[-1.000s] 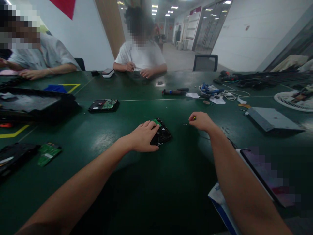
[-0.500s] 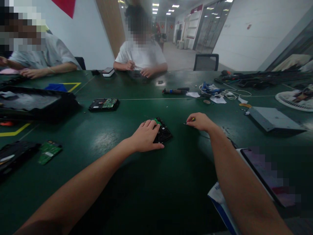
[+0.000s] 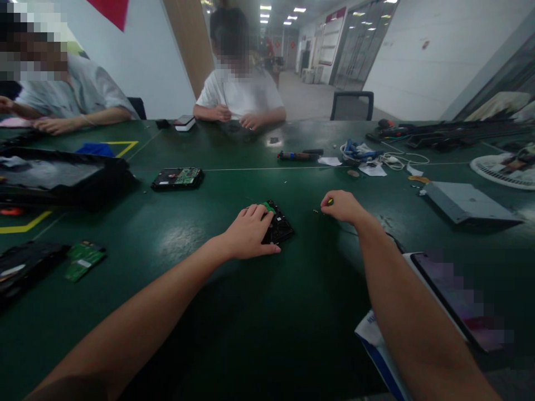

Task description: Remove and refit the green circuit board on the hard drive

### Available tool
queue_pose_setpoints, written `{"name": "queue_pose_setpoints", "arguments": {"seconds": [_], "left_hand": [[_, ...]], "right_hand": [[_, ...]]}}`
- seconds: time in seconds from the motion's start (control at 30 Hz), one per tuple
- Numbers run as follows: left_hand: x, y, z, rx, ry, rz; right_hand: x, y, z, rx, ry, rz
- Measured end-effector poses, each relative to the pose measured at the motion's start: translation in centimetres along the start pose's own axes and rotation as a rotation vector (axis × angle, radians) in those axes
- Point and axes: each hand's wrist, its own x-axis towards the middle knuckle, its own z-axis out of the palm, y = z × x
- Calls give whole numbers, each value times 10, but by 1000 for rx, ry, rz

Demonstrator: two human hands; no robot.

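Note:
My left hand (image 3: 249, 233) is laid across a black hard drive (image 3: 281, 227) on the green table, gripping it with the fingers over its far part and the thumb at its near edge. A bit of green circuit board (image 3: 268, 206) shows by the fingertips. To the right, my right hand (image 3: 343, 206) is closed around what looks like a small screwdriver (image 3: 330, 201); only its yellow and dark end shows, the rest is hidden in the fingers. Tiny screws (image 3: 315, 211) lie on the table just left of those fingertips.
Another hard drive (image 3: 177, 178) lies farther left. A loose green circuit board (image 3: 85, 259) sits near a black casing (image 3: 29, 267). On the right are a phone (image 3: 460, 301), a grey metal box (image 3: 472, 201) and bundled cables (image 3: 361, 151). Two people sit across the table.
My right hand has shifted slightly right, away from the tiny screws, which now show apart from the fingertips. My left hand and the hard drive have stayed put.

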Motion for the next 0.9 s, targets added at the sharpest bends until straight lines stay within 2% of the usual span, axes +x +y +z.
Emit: {"name": "queue_pose_setpoints", "arguments": {"seconds": [0.27,0.47,0.6,0.77,0.9], "left_hand": [[0,-1,3,-49,18,-8],[0,1,1,-31,8,-11],[1,0,1,-24,9,-14],[1,-2,4,-46,16,-1],[1,-3,5,-32,10,-1]], "right_hand": [[-1,-1,0,21,-14,-50],[1,-13,7,0,-69,-140],[2,-19,10,-17,-30,-114],[2,-13,4,-30,59,-28],[0,-8,0,-24,12,-53]]}}
